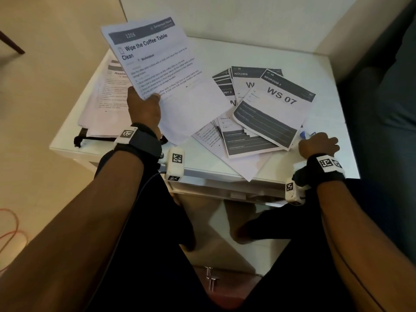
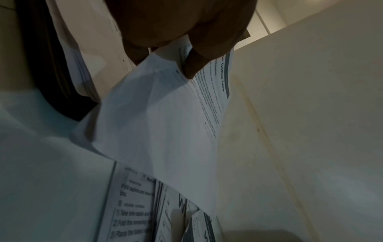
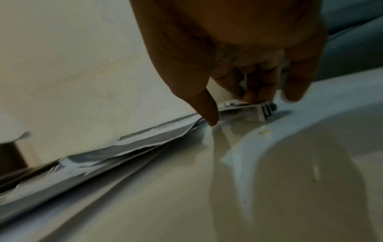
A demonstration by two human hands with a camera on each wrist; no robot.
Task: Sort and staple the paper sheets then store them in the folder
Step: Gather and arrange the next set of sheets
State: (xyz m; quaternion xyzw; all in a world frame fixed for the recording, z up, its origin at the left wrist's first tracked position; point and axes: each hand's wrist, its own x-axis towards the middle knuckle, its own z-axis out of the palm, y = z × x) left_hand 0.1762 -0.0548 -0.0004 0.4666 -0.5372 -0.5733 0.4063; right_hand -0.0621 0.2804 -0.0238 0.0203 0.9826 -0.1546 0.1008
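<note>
My left hand [image 1: 144, 106] holds up a printed sheet headed "Wipe the Coffee Table Clean" [image 1: 155, 57] by its lower edge, above the white table [image 1: 258, 52]. In the left wrist view the thumb [image 2: 192, 65] presses on that sheet [image 2: 165, 122]. A pile of text sheets [image 1: 105, 95] lies at the left on a dark zip folder [image 1: 90, 138]. A fanned pile topped by "WS 07" [image 1: 276, 109] lies at the right. My right hand [image 1: 319, 144] curls over a small blue stapler [image 1: 304, 134] by that pile; its fingers [image 3: 253, 91] rest on the stapler [image 3: 267, 109].
A dark blue sofa [image 1: 394, 97] stands against the table's right side, and cream walls close the back. Loose sheets [image 1: 245, 167] overhang the table's front edge. My legs sit below the table. An orange cable [image 1: 11, 233] lies on the floor at left.
</note>
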